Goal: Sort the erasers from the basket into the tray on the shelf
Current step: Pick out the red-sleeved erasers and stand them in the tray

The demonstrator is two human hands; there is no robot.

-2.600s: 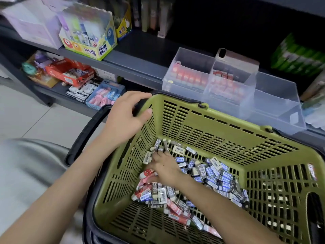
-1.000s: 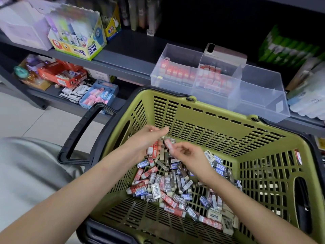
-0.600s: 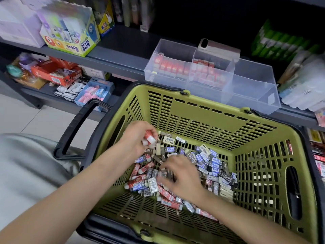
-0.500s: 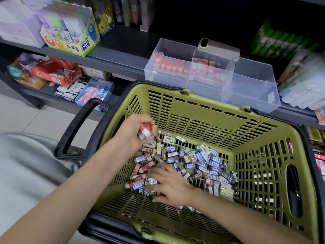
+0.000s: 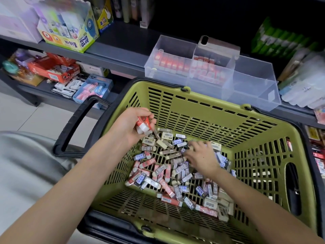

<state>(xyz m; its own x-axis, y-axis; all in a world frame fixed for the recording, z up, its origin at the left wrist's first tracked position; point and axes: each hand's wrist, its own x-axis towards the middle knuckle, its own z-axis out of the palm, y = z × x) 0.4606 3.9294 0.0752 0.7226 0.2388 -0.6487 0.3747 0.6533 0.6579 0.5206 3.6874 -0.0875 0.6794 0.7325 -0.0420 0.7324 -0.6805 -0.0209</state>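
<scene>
The left hand [image 5: 130, 126] curls round a few red-sleeved erasers [image 5: 143, 125]; just below and right of that grip lies the eraser pile [image 5: 163, 173] in the green basket [image 5: 207, 118]; farther right, the right hand [image 5: 202, 158] rests on the pile, blurred, so I cannot tell whether it pinches anything; beyond both hands, the clear tray [image 5: 255, 80] stands on the shelf [image 5: 123, 43].

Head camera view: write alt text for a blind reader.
A person's left hand holds red-and-white erasers over a green basket; the right hand reaches into the loose erasers inside. A clear tray stands on the shelf behind.

Pale tiled floor [image 5: 26, 111]; dark grey shelving [image 5: 123, 38], upper recess unlit.
</scene>
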